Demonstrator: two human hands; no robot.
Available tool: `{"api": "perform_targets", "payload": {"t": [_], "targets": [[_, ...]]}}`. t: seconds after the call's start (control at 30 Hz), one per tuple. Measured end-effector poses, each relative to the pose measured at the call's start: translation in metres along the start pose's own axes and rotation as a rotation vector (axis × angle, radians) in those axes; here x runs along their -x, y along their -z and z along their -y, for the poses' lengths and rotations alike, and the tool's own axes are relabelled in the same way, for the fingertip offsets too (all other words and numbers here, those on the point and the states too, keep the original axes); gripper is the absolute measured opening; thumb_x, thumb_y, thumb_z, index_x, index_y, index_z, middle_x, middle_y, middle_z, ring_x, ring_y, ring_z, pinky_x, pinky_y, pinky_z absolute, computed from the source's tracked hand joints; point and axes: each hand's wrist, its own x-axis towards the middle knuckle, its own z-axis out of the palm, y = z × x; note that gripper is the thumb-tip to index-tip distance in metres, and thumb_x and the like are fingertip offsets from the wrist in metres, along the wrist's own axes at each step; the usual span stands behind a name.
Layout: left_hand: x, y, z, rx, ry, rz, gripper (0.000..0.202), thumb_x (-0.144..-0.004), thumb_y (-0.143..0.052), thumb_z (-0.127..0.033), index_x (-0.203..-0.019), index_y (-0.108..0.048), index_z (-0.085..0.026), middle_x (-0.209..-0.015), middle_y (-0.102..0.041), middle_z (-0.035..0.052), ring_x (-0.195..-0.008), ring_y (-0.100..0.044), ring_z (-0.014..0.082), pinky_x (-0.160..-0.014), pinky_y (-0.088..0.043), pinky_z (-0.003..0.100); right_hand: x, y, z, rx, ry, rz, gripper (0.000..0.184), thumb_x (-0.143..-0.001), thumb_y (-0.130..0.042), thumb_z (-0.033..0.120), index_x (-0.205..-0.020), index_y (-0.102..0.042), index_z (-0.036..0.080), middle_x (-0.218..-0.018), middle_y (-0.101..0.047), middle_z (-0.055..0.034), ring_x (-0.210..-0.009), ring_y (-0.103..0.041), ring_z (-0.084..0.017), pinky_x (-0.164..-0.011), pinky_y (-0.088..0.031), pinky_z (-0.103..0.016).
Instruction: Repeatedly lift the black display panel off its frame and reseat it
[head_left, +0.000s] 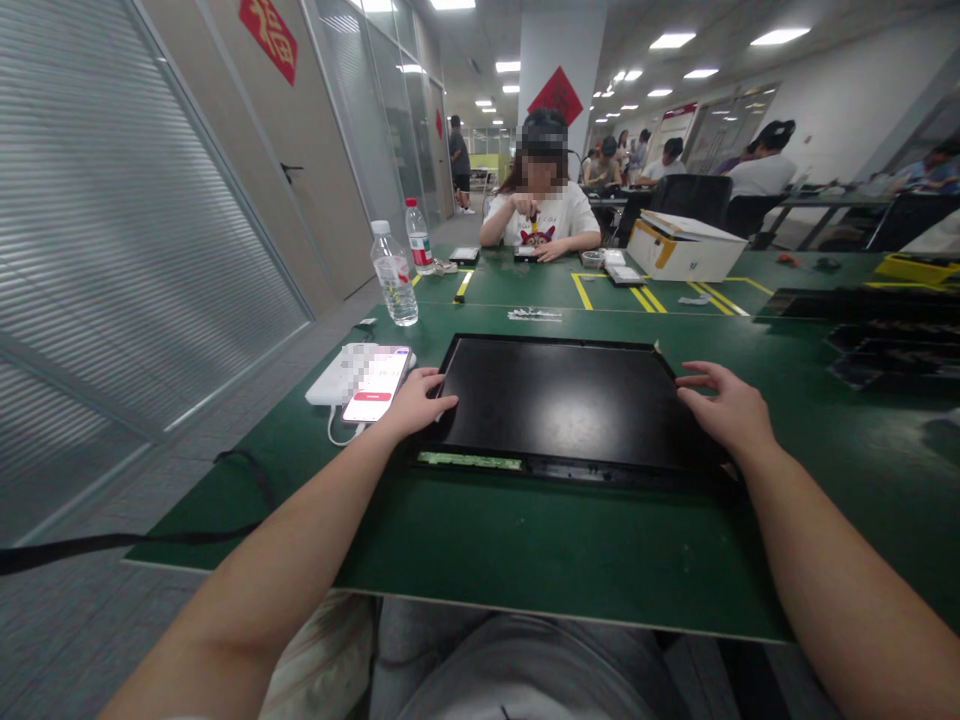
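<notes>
A black LCD screen panel (555,400) lies face up, flat on the green table (540,555), in front of me. A narrow green circuit board strip (470,461) shows along its near edge, on the left. My left hand (420,404) grips the panel's left edge, thumb over the rim and fingers at the side. Across from it, my right hand (731,410) holds the right edge between curved fingers and thumb. The undersides of the fingers are partly hidden.
Left of the panel lie a lit phone (380,383) with a cable and a white box (334,375). Two water bottles stand beyond. A co-worker (544,205) sits opposite, handling a small device. A white carton (686,245) stands far right; dark panels (892,345) are stacked at right.
</notes>
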Motion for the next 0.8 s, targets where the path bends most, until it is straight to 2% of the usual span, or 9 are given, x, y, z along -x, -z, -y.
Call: {"api": "perform_targets", "payload": {"t": [0.43,0.67,0.8], "targets": [[-0.003,-0.001,0.003,-0.015,-0.041,-0.019,0.060,-0.077,-0.074,-0.048,-0.127,-0.077,-0.016,-0.149,-0.058,0.0173,-0.144,-0.055,0.0409,-0.127,-0.038,0.052,-0.001,-0.001,0.000,0.002,-0.014,0.004,0.048,-0.076,-0.066,0.043,-0.121,-0.073,0.030,-0.107,-0.083,-0.0043,-0.080,-0.075,-0.028,-0.089,-0.056,-0.049],[-0.005,-0.002,0.006,0.010,-0.035,-0.028,0.057,-0.075,-0.075,-0.046,-0.123,-0.078,-0.016,-0.149,-0.060,0.0161,-0.141,-0.057,0.0378,-0.125,-0.041,0.050,0.000,-0.001,0.001,-0.010,-0.036,-0.009,0.046,-0.076,-0.066,0.042,-0.119,-0.074,0.030,-0.107,-0.082,-0.0048,-0.079,-0.074,-0.027,-0.089,-0.056,-0.047],[-0.006,-0.002,0.005,0.074,-0.003,-0.039,0.050,-0.074,-0.074,-0.044,-0.116,-0.081,-0.017,-0.146,-0.064,0.0156,-0.138,-0.061,0.0371,-0.120,-0.045,0.048,-0.003,-0.004,-0.008,-0.002,-0.013,0.009,0.047,-0.080,-0.062,0.044,-0.124,-0.071,0.029,-0.109,-0.082,-0.0060,-0.081,-0.075,-0.027,-0.089,-0.057,-0.048]]}}
